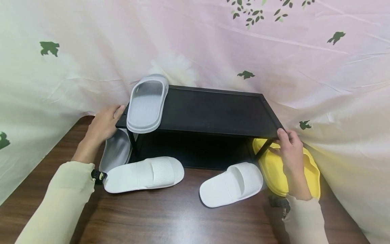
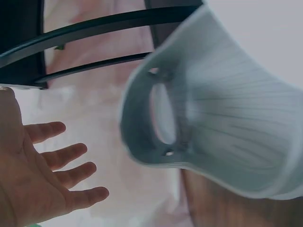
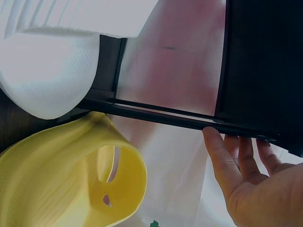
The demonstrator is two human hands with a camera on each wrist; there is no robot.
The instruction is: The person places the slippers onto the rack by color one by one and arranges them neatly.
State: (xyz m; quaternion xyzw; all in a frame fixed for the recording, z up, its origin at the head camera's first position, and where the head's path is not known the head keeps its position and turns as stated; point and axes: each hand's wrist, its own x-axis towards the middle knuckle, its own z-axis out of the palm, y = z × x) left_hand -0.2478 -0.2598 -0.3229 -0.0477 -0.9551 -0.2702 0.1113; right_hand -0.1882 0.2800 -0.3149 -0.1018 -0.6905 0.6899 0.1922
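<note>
Black two-tier shoe rack: it stands between the two hands (image 1: 210,110), its upper panel spanning from one to the other, its lower shelf (image 1: 195,149) beneath.
Rack handling: probably light for its width and stiff, with thin rails and a smooth panel that may be slippery; unlikely to be fragile, though the legs could shift if only one end were lifted.
Rack hold: the two end rails seem the best places, one hand at each, with the thumb above and the fingers below.
Right hand: grips the rack's near right corner (image 1: 292,152), thumb on the upper edge and fingers beneath it.
Left hand: beside the rack's left end (image 1: 103,124), fingers extended and spread; whether they bear on the rail I cannot tell.
Hands together or apart: well apart, the length of the rack between them.
Upper grey slipper: lies on the panel just to the right of the left hand (image 1: 144,115); likely soft, light and liable to slide if the rack tilts.
Lower grey slipper: below the left hand, beside the rack's left leg (image 1: 115,150).
Left white slipper: in front of the rack, nearer the left hand (image 1: 131,176), toe toward the right.
Right white slipper: in front too, nearer the right hand (image 1: 225,189).
Yellow slipper: under the right hand and forearm, partly hidden (image 1: 310,169).
Wood-grain surface: beneath both hands and the rack (image 1: 146,217).
Printed cloth: hangs beyond both hands (image 1: 195,40).
</note>
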